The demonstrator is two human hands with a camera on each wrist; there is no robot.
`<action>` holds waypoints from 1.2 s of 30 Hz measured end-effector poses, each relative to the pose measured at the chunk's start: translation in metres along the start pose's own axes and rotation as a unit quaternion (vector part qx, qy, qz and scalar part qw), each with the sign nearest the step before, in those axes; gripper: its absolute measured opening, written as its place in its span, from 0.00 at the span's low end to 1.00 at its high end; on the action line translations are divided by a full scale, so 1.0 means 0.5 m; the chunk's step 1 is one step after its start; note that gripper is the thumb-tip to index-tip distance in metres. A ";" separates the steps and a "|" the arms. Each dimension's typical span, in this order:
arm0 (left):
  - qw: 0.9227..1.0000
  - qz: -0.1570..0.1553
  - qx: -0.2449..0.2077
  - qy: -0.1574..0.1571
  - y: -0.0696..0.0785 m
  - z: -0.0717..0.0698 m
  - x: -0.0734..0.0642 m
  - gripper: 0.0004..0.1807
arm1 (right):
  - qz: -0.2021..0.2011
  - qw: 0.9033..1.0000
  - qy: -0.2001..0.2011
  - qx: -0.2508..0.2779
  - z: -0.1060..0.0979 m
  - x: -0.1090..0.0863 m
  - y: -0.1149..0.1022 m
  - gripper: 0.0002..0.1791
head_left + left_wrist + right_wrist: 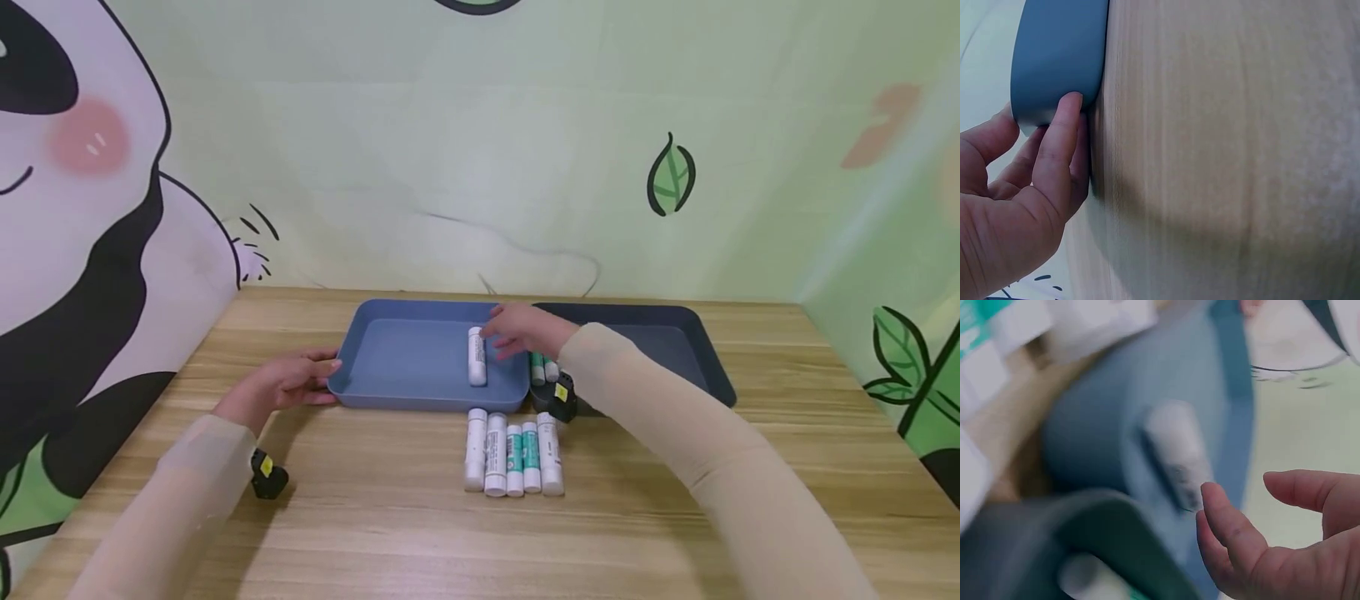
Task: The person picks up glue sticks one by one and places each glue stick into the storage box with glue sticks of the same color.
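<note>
One white glue stick [477,357] lies lengthwise near the right end of the blue tray [405,403]. My right hand [528,327] hovers over that end, its fingertips close by the stick's upper end; thumb and fingers stand apart in the right wrist view, with nothing between them. At the tray's left end, my left hand [303,382] holds the corner, thumb at the rim and fingers against the outer wall. Several glue sticks [513,457], some white and some with green labels, lie in a row on the table before the tray.
A dark tray [708,354] sits against the blue one's right side, partly hidden by my right arm. Green-labelled glue sticks [537,368] lie in its left end. Behind both trays rises a painted wall [375,167], at the wooden table's [360,500] back edge.
</note>
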State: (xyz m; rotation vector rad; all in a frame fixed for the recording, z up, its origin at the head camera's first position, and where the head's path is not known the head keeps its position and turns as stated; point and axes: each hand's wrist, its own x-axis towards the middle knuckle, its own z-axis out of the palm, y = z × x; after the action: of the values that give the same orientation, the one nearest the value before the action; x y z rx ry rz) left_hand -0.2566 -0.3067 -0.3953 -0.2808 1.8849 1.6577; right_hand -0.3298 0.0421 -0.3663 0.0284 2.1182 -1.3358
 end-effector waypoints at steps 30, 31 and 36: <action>1.000 0.013 0.008 -0.002 -0.004 0.000 0.005 0.39 | -0.128 0.991 0.013 -0.028 -0.146 -0.351 0.123 0.31; 1.000 0.015 0.009 -0.003 -0.005 0.000 0.006 0.39 | -0.126 0.992 0.012 -0.025 -0.144 -0.355 0.129 0.31; 1.000 0.011 0.006 -0.001 -0.006 0.000 0.005 0.39 | -0.111 0.994 0.009 -0.007 -0.134 -0.376 0.151 0.32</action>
State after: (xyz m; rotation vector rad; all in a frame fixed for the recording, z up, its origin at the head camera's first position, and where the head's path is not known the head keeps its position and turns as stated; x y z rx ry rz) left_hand -0.2570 -0.3068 -0.3993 -0.2539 1.9038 1.6599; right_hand -0.1864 0.1900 -0.3113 -0.2073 2.1964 -1.4519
